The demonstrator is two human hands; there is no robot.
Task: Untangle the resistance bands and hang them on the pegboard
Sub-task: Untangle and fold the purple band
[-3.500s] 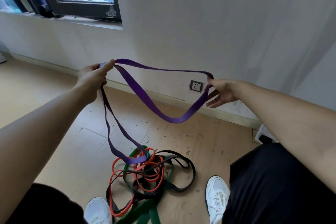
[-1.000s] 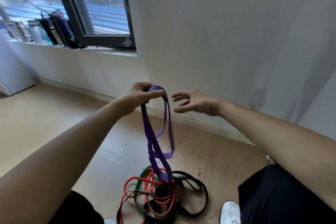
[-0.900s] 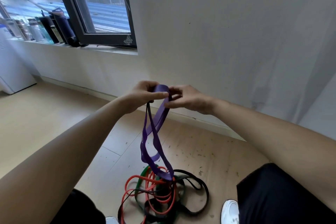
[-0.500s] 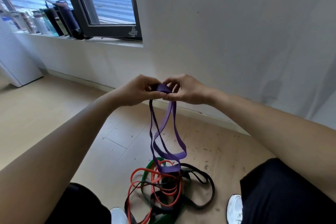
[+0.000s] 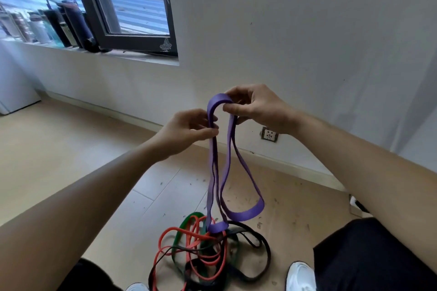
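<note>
- The wall [image 5: 307, 42] fills the frame from twelve to three o'clock. No pegboard is in view, so hanging is some way off.
- The floor [image 5: 71, 160] carries the heap of red, green and black bands [image 5: 186, 221] at six o'clock, knotted together between the person's shoes.
- The purple band [image 5: 243, 214] hangs doubled from the hands at the centre down to the heap. One fold swings free at five o'clock, while the other touches the pile. I cannot tell whether that fold is caught.
- The right hand [image 5: 257, 106], at one o'clock of centre, pinches the band's top arch between thumb and curled fingers.
- The left hand [image 5: 189, 130], at nine o'clock of it, pinches the strands just below the arch.
- Judged step: freeing the first band. The next move calls for lifting it upward, watching whether the pile rises with it, and then looking for the board.
</note>
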